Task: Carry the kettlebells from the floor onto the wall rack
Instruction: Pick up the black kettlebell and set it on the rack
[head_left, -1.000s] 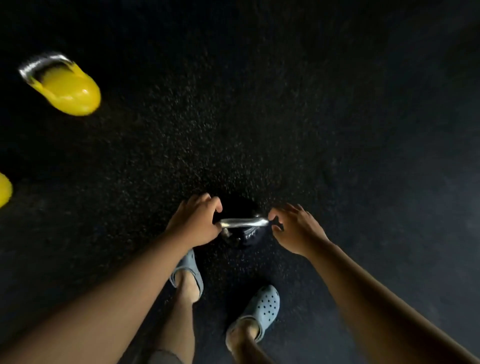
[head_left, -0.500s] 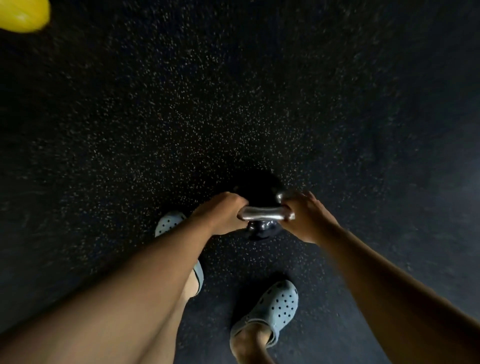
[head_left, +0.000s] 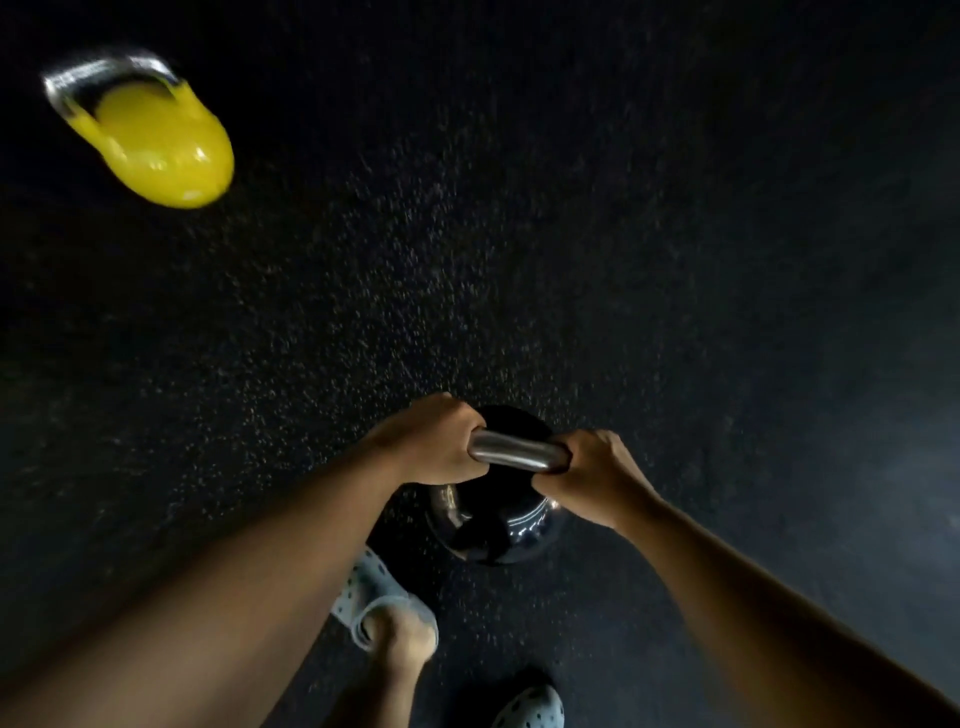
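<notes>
Dark speckled rubber floor (head_left: 519, 234) fills the view, with a yellow kettlebell (head_left: 161, 145) standing toward its far left. Nearer, a black kettlebell (head_left: 493, 525) hangs by its steel handle (head_left: 514, 453). Left hand (head_left: 431, 441) and right hand (head_left: 597, 473) are clenched around that handle, above pale perforated clogs (head_left: 374, 597).

We count two kettlebells: one black kettlebell (head_left: 493, 525) low in the middle, and one yellow kettlebell (head_left: 156, 140) well apart from it, far up and to the left on the floor (head_left: 571, 208). We count two hands, both on the black kettlebell's steel handle (head_left: 514, 451): the left hand (head_left: 431, 441) at its left end, the right hand (head_left: 597, 478) at its right end. We count two pale clogs: one clog (head_left: 371, 597) just below and left of the black kettlebell, the other clog (head_left: 530, 709) further below it, cut by the frame edge.
</notes>
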